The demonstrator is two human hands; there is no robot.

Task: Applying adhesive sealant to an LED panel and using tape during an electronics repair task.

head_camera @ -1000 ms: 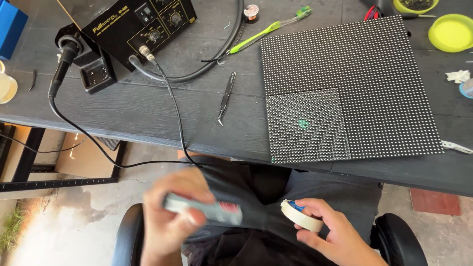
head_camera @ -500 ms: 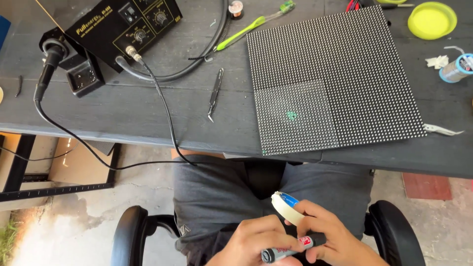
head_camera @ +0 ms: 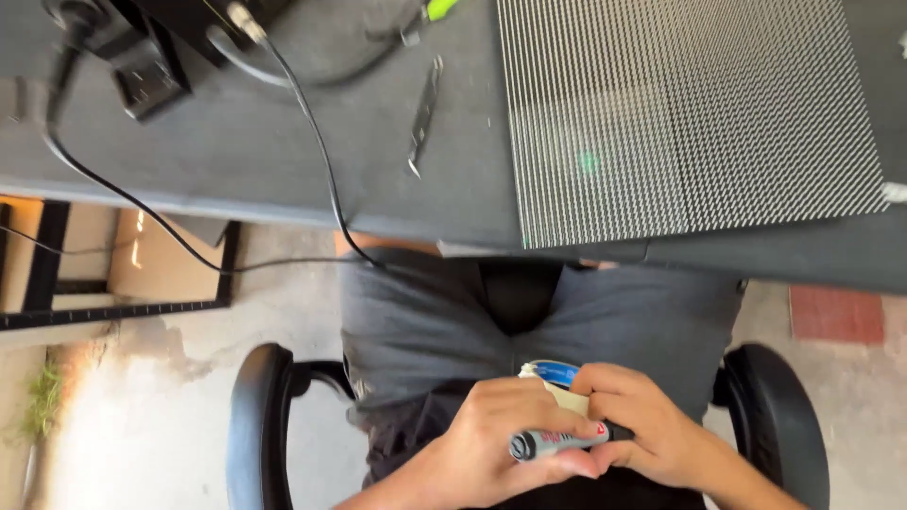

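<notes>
**A:** What fills the frame, from the biggest thing down?

**B:** A dark grey tabletop [head_camera: 283, 161] runs across the whole upper part of the frame. On its right half lies a large square panel [head_camera: 690, 113] covered in a fine grid of dots, with a small green spot near its lower left. Below the tabletop, in the middle of the frame, is the lap of a seated person in grey trousers [head_camera: 444, 321], flanked by the two black armrests of a chair [head_camera: 255, 416] at lower left and lower right.

**A:** And the smaller items up top?

**B:** A black cable [head_camera: 312, 142] trails from the upper left over the tabletop edge and loops down toward the floor. A black holder block [head_camera: 142, 71] sits at upper left. Slim metal tweezers [head_camera: 425, 113] lie on the tabletop, just left of the panel.

**A:** The hands?

**B:** Both are low in the centre, over the lap and touching each other. The left hand [head_camera: 491, 453] has its fingers closed round a grey marker [head_camera: 557, 442], which lies roughly level. The right hand [head_camera: 652, 434] grips the marker's dark right end, fingers curled shut. A roll of pale tape [head_camera: 553, 378] with a blue inner rim is tucked just above the marker, between the two hands; which hand carries it cannot be told.
</notes>
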